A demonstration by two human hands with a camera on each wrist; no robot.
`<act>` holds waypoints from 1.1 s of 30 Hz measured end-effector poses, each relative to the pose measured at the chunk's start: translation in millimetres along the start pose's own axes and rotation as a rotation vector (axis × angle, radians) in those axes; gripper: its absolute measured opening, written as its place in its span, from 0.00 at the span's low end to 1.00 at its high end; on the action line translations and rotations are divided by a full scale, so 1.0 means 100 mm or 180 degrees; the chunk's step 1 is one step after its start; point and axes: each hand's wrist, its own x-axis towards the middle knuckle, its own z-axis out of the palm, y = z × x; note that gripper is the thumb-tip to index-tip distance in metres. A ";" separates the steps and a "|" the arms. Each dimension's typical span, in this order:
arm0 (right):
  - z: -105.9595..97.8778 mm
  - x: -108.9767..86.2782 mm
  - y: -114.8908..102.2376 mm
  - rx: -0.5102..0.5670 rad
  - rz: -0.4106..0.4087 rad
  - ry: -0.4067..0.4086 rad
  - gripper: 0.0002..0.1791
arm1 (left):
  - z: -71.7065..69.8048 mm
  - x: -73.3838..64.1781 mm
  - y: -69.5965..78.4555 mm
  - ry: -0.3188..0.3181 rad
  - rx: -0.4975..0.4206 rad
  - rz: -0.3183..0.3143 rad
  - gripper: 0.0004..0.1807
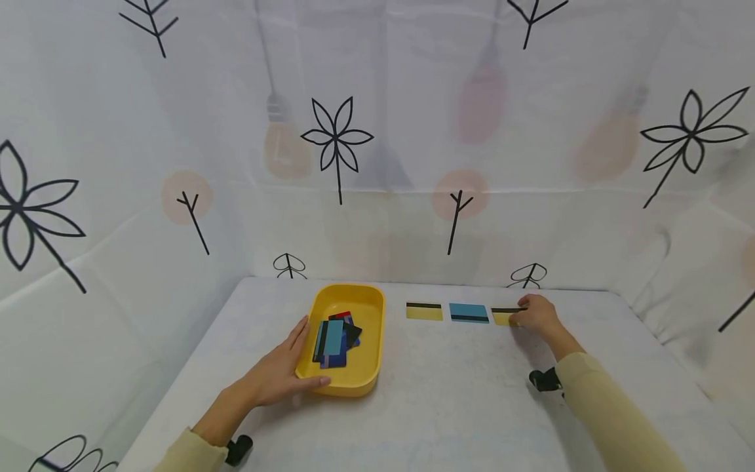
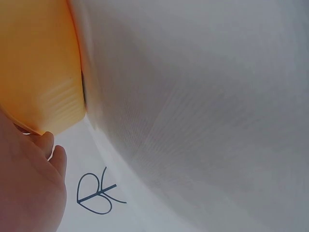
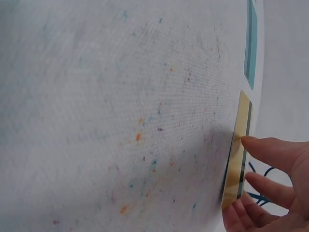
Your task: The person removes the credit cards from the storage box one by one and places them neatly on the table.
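My right hand [image 1: 539,314] pinches a yellow card with a dark stripe [image 3: 235,159] at the right end of a row on the white table. In the right wrist view the thumb lies on the card's face, with other fingers at its edge and end. My left hand [image 1: 277,367] rests against the near left corner of a yellow plastic tray [image 1: 377,347]. Its fingers stretch along the outer left side and its thumb reaches over the front rim. Inside the tray lies a loose pile of cards, a light blue one [image 1: 333,337] on top.
Left of the held card lie a blue striped card [image 1: 468,313] and another yellow striped card [image 1: 424,311], spaced apart. A white patterned cloth [image 1: 383,223] rises behind the table. Dark devices are strapped at both wrists.
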 end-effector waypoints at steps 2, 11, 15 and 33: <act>0.00 -0.01 0.00 -0.0051 -0.0077 0.0029 0.29 | 0.00 0.00 0.00 0.0000 -0.0002 0.0007 0.67; 0.04 0.03 0.04 -0.0073 -0.0102 0.0100 0.29 | 0.01 0.00 -0.01 0.0002 0.0008 -0.0017 0.67; 0.04 0.02 0.06 -0.0040 -0.0091 0.0092 0.30 | 0.01 0.01 0.00 0.0015 0.0009 -0.0024 0.67; -0.06 -0.17 0.13 -0.0006 -0.0287 -0.0044 0.33 | 0.03 0.00 0.00 0.0040 -0.0010 -0.0004 0.67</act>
